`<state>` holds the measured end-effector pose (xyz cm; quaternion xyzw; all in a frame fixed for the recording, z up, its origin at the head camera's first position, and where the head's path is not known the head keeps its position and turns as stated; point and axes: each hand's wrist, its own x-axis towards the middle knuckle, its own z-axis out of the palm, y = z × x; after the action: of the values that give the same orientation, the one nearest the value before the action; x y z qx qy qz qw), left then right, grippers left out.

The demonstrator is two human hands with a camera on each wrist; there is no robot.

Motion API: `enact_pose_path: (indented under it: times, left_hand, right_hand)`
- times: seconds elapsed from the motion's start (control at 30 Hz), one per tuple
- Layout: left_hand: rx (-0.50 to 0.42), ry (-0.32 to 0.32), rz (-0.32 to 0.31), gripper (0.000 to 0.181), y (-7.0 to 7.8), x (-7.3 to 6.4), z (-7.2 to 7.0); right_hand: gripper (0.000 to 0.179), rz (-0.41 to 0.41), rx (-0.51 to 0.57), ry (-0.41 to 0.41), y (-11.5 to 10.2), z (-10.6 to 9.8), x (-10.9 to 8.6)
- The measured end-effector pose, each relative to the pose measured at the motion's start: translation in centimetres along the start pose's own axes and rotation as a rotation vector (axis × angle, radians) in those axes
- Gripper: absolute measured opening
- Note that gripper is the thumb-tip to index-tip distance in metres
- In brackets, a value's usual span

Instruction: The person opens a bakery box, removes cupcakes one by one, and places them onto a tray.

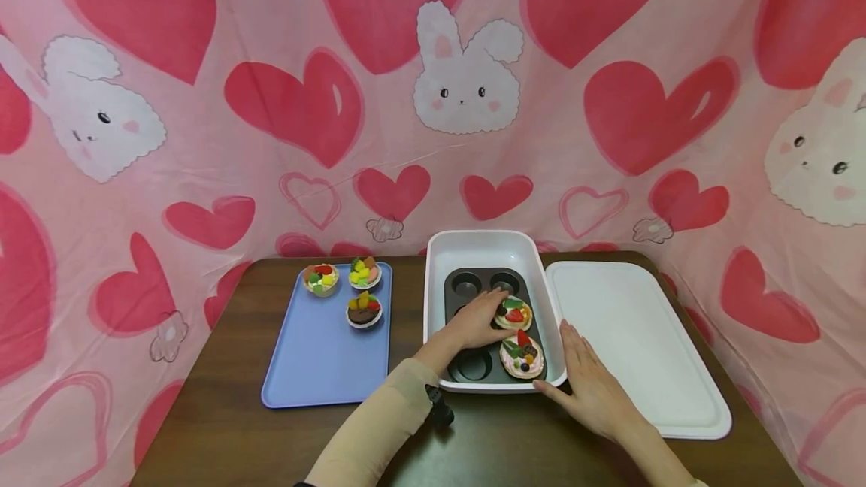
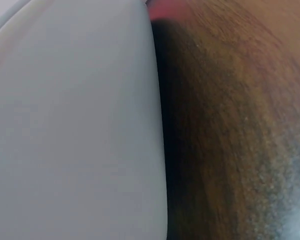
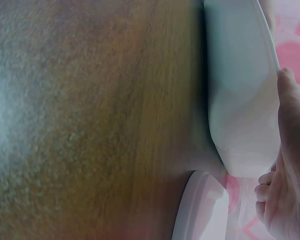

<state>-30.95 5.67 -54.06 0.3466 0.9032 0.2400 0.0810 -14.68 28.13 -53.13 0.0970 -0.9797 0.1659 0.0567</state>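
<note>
In the head view my left hand (image 1: 476, 322) reaches into a white bin (image 1: 434, 284), its fingers and thumb spanning the left side of a fruit-topped tart (image 1: 516, 314). That tart sits over the right column of a dark muffin pan (image 1: 472, 331) inside the bin. Just in front of it lies a second tart (image 1: 522, 358) with pink cream, berries and a strawberry. My right hand (image 1: 595, 389) rests against the bin's near right corner, fingers straight along the side, thumb (image 3: 288, 90) at the front rim. The left wrist view shows only the bin's wall and the wood.
A blue tray (image 1: 325, 367) on the left bears three small fruit tarts (image 1: 364, 310) toward its back. To the right of the bin lies a white lid (image 1: 636, 344). All stand on a dark wooden table (image 1: 223, 397) before a pink heart-print cloth (image 1: 379, 134).
</note>
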Motion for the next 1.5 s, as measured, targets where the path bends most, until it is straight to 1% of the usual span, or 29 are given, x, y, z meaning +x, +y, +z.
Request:
enact_pose_path:
  times: [0.13,0.23,0.33,0.47,0.63,0.73,0.77,0.83,0.87,0.97,1.03,1.1,1.17,1.23,1.27,1.3,1.37,1.5]
  left_hand:
    - [0.022,0.002,0.009,0.082,0.0,-0.1,-0.1]
    - [0.03,0.005,0.019,0.082,-0.1,0.1,0.0]
    - [0.003,0.023,0.028,0.081,-0.9,0.6,0.8]
    - [0.0,0.057,0.048,0.083,-2.4,1.6,2.3]
    - [0.036,0.09,0.057,0.085,-3.5,2.7,3.6]
    - [0.049,0.122,0.079,0.082,-3.9,3.2,4.0]
    - [0.042,0.133,0.086,0.08,-3.9,3.2,4.0]
    - [-0.01,0.151,0.088,0.077,-3.6,3.1,3.7]
    - [-0.028,0.174,0.097,0.075,-3.5,3.0,3.6]
    - [-0.117,0.227,0.089,0.072,-2.0,1.9,2.0]
    - [-0.138,0.253,0.075,0.072,-1.1,1.1,1.0]
    - [-0.142,0.258,0.055,0.073,-0.2,0.4,0.0]
    - [-0.143,0.253,0.043,0.072,0.1,0.2,-0.2]
    - [-0.157,0.252,0.049,0.072,0.0,0.1,-0.3]
    - [-0.168,0.256,0.056,0.072,-0.1,0.2,-0.2]
    - [-0.168,0.265,0.069,0.071,-0.6,0.6,0.4]
    - [-0.197,0.265,0.074,0.073,-1.5,1.2,1.3]
    - [-0.158,0.287,0.089,0.077,-3.9,2.9,3.8]
  right_hand:
    - [0.117,0.003,0.005,-0.007,-0.1,0.0,0.0]
    - [0.117,0.001,0.007,-0.005,-0.2,-0.1,0.0]
    - [0.117,-0.002,0.007,-0.002,-0.2,-0.1,0.0]
    - [0.117,0.0,0.011,-0.001,-0.2,-0.2,0.0]
    - [0.117,0.004,0.01,-0.006,-0.2,-0.2,-0.1]
    - [0.117,0.004,0.011,-0.007,-0.2,-0.2,-0.2]
    - [0.117,0.004,0.013,-0.006,-0.2,-0.1,-0.2]
    - [0.117,0.003,0.014,-0.007,-0.2,-0.1,-0.2]
    - [0.117,0.003,0.013,-0.007,-0.1,-0.1,-0.2]
    - [0.117,0.002,0.01,-0.004,-0.1,0.0,-0.2]
    - [0.117,0.0,0.01,-0.001,0.0,0.0,-0.1]
    - [0.116,-0.002,0.012,0.003,0.0,0.0,-0.1]
    - [0.116,-0.004,0.016,0.005,-0.1,0.0,-0.2]
    - [0.116,-0.005,0.018,0.006,-0.1,0.0,-0.2]
    - [0.116,-0.006,0.019,0.006,-0.1,0.0,-0.2]
    - [0.116,-0.006,0.02,0.005,-0.1,0.0,-0.2]
    - [0.116,-0.005,0.02,0.004,0.0,0.1,-0.2]
    - [0.115,-0.007,0.019,0.008,0.0,0.1,-0.2]
